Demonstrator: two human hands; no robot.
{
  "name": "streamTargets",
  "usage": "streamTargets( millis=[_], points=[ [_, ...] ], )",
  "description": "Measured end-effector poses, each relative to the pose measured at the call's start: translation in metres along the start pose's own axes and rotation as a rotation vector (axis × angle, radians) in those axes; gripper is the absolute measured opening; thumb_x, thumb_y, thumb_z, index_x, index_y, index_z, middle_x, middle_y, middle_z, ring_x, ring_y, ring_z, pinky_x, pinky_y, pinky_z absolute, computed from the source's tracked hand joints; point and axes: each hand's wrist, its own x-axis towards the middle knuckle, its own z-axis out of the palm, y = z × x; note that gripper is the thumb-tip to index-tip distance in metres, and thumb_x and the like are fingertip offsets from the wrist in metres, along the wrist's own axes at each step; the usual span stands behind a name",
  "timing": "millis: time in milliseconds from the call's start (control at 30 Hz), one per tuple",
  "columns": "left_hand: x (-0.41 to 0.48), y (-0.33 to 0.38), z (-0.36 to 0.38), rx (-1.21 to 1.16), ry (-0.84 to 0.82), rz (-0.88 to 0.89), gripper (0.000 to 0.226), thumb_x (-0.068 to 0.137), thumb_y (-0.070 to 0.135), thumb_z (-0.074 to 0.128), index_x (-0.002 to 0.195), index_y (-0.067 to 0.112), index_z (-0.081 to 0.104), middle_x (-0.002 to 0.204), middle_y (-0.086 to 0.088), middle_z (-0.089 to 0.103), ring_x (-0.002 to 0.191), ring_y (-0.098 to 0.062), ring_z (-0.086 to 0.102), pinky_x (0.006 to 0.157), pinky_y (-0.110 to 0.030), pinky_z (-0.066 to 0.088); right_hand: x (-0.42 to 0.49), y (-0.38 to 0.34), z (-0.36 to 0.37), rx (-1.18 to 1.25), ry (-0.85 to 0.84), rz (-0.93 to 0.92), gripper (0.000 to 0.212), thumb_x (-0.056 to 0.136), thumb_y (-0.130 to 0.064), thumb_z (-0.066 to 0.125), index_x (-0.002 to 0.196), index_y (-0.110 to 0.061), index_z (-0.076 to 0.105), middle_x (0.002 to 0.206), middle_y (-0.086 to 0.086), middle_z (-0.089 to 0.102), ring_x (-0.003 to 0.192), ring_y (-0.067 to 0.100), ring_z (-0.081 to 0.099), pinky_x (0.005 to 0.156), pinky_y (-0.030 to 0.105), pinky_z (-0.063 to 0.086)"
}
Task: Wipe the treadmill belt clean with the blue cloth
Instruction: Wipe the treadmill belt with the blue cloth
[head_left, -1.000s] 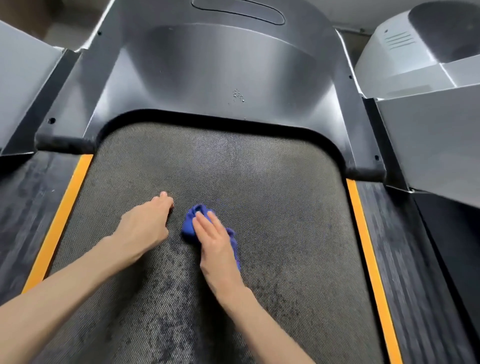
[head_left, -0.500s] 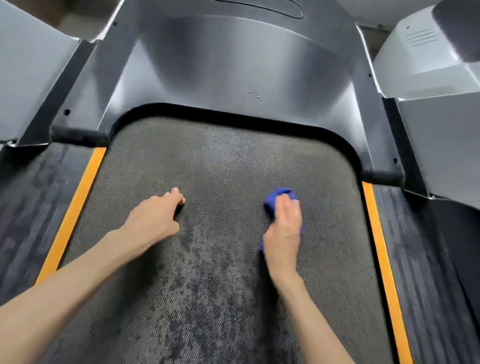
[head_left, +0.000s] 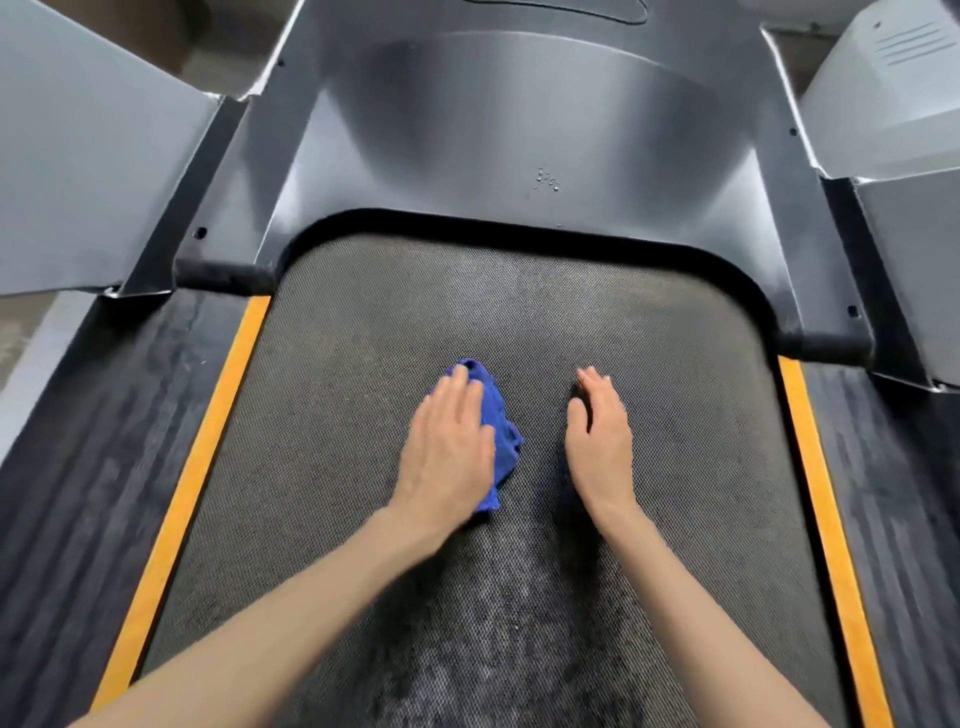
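The blue cloth lies bunched on the treadmill belt, a little left of the belt's middle and well short of its front edge. The left hand lies flat on top of it, fingers straight and together, pressing it down rather than clenching it. The cloth shows past the fingertips and along the thumb side. The right hand is near the cloth but apart from it, grasping nothing. Its fingers are straight and close together against the bare belt.

The belt is a dark grey, finely textured mat. A mottled darker patch runs down its centre between the two forearms. An orange strip borders the belt on the left and another on the right, each with a dark ribbed side rail beyond it.

Ahead of the belt rises the glossy dark motor cover, with a small cluster of droplets on it right of centre. A pale grey housing with vent slits sits at the upper right — its surface is too blurred to read anything on it.
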Motion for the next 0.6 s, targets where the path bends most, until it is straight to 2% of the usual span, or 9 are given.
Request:
streamTargets(
  millis=[100, 167, 300, 367, 500, 600],
  points=[
    [-0.001, 0.026, 0.021, 0.072, -0.019, -0.081, 0.063, 0.084, 0.035, 0.033, 0.133, -0.004, 0.042, 0.142, -0.022, 0.039, 0.133, -0.040, 0.033, 0.108, -0.054, 0.029, -0.004, 0.015, 0.009, -0.087, -0.002, -0.106, 0.043, 0.087, -0.003, 0.044, 0.129, -0.005, 0.052, 0.143, 0.010, 0.043, 0.137, 0.015, 0.028, 0.116, 0.031, 0.016],
    [0.004, 0.029, 0.027, 0.109, -0.002, -0.096, 0.062, 0.087, 0.033, 0.035, 0.137, -0.003, 0.036, 0.145, -0.021, 0.035, 0.134, -0.042, 0.029, 0.109, -0.056, 0.026, -0.006, 0.015, 0.013, -0.123, 0.043, -0.100, 0.048, 0.083, -0.007, 0.040, 0.129, -0.005, 0.053, 0.142, 0.009, 0.045, 0.137, 0.019, 0.031, 0.116, 0.030, 0.016],
    [0.013, 0.014, 0.024, 0.182, 0.032, 0.089, 0.057, 0.084, 0.017, 0.031, 0.139, 0.005, 0.037, 0.144, -0.012, 0.041, 0.131, -0.040, 0.036, 0.109, -0.053, 0.028, -0.010, 0.022, 0.015, -0.278, 0.077, -0.206, 0.047, 0.087, -0.017, 0.034, 0.130, -0.005, 0.052, 0.141, 0.009, 0.046, 0.136, 0.022, 0.035, 0.115, 0.033, 0.021],
    [0.023, -0.012, 0.015, 0.206, 0.033, 0.109, 0.058, 0.081, 0.015, 0.030, 0.138, 0.006, 0.041, 0.139, -0.010, 0.046, 0.128, -0.038, 0.041, 0.107, -0.052, 0.031, -0.012, 0.024, 0.015, -0.313, 0.073, -0.212, 0.046, 0.089, -0.015, 0.036, 0.131, -0.005, 0.051, 0.142, 0.008, 0.044, 0.137, 0.021, 0.033, 0.115, 0.032, 0.019],
    [0.064, -0.107, -0.009, 0.275, 0.093, -0.053, 0.061, 0.077, 0.017, 0.029, 0.135, 0.000, 0.041, 0.134, -0.018, 0.049, 0.121, -0.041, 0.046, 0.103, -0.052, 0.032, -0.013, 0.022, 0.018, -0.411, 0.072, -0.211, 0.048, 0.090, -0.016, 0.031, 0.135, -0.005, 0.046, 0.145, 0.010, 0.040, 0.139, 0.021, 0.030, 0.117, 0.033, 0.015],
    [0.085, -0.163, -0.018, 0.189, 0.073, -0.060, 0.060, 0.078, 0.018, 0.028, 0.132, -0.006, 0.043, 0.132, -0.024, 0.049, 0.120, -0.046, 0.045, 0.105, -0.053, 0.028, -0.014, 0.022, 0.022, -0.484, 0.061, -0.210, 0.052, 0.089, -0.017, 0.026, 0.136, -0.004, 0.042, 0.146, 0.011, 0.037, 0.139, 0.024, 0.028, 0.117, 0.037, 0.016]
  ],
)
